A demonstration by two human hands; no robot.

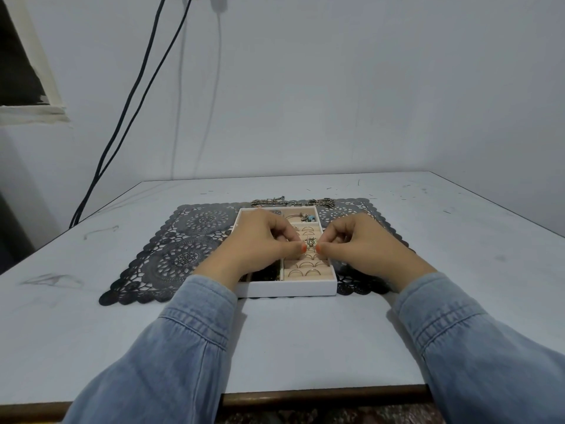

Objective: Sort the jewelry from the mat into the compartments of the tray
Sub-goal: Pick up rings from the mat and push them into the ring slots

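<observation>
Fingers (282, 232) of both hands are curled inward, and a small ornate ring (311, 242) is pinched between them. It is held on one side by the left hand (260, 240) and on the other by the right hand (363, 240), just above the middle of the tray (290, 288). The white tray is set on a dark lace-patterned mat (183, 255), which is laid on the pale bench (305, 332).

The right part of the tray is taken up by beige padded rows, in which several thin rings (302, 273) are seated upright. In the far compartment a bracelet (307, 217) with a turquoise bead is kept. Dark items of a kind that cannot be made out are held in a narrow near-left compartment (266, 274). A metal chain (290, 202) is stretched on the mat just beyond the tray's far wall.

Much of the tray's left half is hidden by the left hand and wrist, and the middle padded rows are covered by both hands. The fingertips' contact with the ornate ring is partly concealed by the thumbs. Denim sleeves (189, 347) are cut off by the lower edge.
</observation>
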